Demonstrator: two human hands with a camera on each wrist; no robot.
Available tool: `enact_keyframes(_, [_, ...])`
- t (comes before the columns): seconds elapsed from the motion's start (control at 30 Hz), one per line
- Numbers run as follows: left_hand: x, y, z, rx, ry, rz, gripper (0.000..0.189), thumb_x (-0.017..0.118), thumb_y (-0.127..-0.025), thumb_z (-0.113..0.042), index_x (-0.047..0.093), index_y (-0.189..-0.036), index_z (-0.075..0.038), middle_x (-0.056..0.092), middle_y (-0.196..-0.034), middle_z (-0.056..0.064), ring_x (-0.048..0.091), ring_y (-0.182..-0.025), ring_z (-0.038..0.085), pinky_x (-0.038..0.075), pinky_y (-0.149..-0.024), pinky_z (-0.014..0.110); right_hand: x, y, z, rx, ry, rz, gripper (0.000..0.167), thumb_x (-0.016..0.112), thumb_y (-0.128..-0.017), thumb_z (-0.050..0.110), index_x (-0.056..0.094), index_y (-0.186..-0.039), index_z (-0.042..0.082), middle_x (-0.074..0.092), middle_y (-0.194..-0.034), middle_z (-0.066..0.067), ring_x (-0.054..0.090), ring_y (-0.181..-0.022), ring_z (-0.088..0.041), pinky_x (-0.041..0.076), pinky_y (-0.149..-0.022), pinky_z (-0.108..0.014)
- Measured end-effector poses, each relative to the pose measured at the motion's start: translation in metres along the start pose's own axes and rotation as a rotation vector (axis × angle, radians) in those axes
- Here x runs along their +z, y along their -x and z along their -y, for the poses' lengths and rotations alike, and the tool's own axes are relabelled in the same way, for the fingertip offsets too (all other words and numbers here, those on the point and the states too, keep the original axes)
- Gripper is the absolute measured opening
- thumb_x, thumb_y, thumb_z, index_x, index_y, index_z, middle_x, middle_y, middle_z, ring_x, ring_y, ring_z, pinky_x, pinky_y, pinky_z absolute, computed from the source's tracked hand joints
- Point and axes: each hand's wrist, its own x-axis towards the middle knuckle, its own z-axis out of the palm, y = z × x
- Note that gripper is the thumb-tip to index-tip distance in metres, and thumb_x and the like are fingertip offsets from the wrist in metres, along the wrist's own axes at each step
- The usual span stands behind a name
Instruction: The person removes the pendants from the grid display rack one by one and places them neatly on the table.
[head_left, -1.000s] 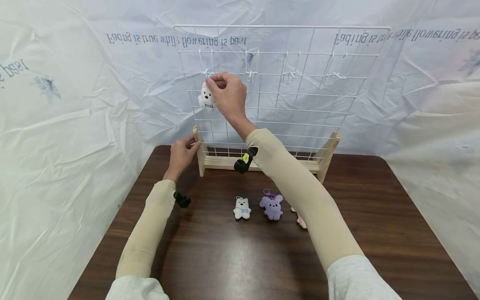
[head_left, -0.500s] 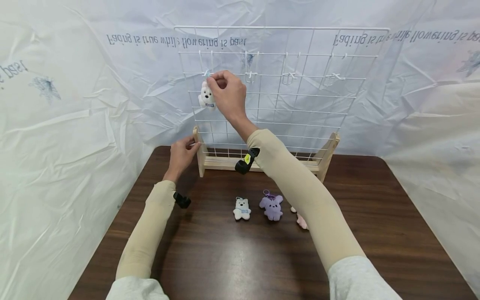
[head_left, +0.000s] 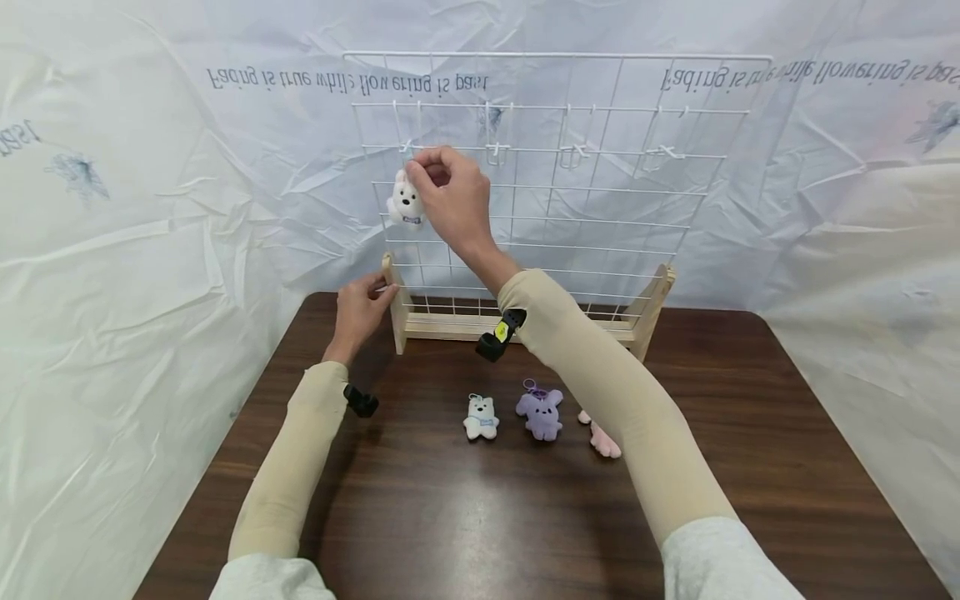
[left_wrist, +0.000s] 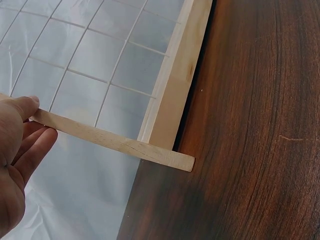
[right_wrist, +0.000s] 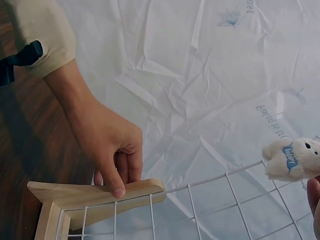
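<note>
My right hand (head_left: 453, 196) pinches a small white plush bear keychain (head_left: 406, 200) by its top, just below the leftmost white hook (head_left: 407, 147) of a wire grid rack (head_left: 525, 221). In the right wrist view the bear (right_wrist: 292, 159) shows a blue bow with lettering. Its ring is hidden behind my fingers, so I cannot tell if it touches the hook. Low on the left, my left hand (head_left: 358, 312) holds the rack's wooden side post (head_left: 395, 308) between thumb and fingers. The left wrist view shows that grip on the post (left_wrist: 120, 142) closely.
On the brown table (head_left: 450, 517) lie another white plush bear (head_left: 481, 418), a purple plush rabbit (head_left: 541, 414) and a pink plush (head_left: 604, 442), partly covered by my right forearm. Several more hooks, one a white hook (head_left: 573, 153), hang along the grid. Wrinkled white cloth stands behind.
My right hand and the bear have come down slightly from the hook, and the blue ring seen earlier is now hidden. My left hand stays on the post. The view has shifted a little.
</note>
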Motion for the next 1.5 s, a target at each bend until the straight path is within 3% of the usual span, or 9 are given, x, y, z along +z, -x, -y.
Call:
enact_keyframes(0.63, [0.001, -0.001, 0.0, -0.004, -0.022, 0.006, 0.036, 0.072, -0.098, -0.02, 0.07, -0.128, 0.001, 0.072, -0.121, 0.022, 0.073, -0.106, 0.033, 0.062, -0.084, 0.049, -0.019, 0.023, 0.003, -0.158, -0.046, 0.053, 0.012, 0.072, -0.098, 0.02, 0.074, -0.101, 0.009, 0.074, -0.091, -0.001, 0.066, -0.081, -0.006, 0.056, -0.073, -0.022])
enact_keyframes(1.03, [0.001, -0.002, 0.0, 0.009, -0.028, 0.003, 0.035, 0.072, -0.098, -0.02, 0.071, -0.125, 0.002, 0.072, -0.119, 0.022, 0.073, -0.107, 0.033, 0.062, -0.085, 0.047, -0.025, 0.051, -0.014, -0.134, -0.051, 0.146, 0.013, 0.071, -0.099, 0.02, 0.074, -0.103, 0.008, 0.072, -0.093, -0.002, 0.067, -0.083, -0.009, 0.056, -0.074, -0.024])
enact_keyframes(1.5, [0.0, -0.001, -0.001, -0.03, -0.007, -0.012, 0.035, 0.07, -0.098, -0.013, 0.069, -0.129, 0.003, 0.073, -0.118, 0.021, 0.074, -0.106, 0.031, 0.061, -0.087, 0.045, -0.027, 0.087, -0.044, -0.086, -0.083, 0.255, 0.014, 0.071, -0.099, 0.024, 0.075, -0.102, 0.011, 0.072, -0.086, 0.002, 0.066, -0.075, -0.011, 0.052, -0.061, -0.026])
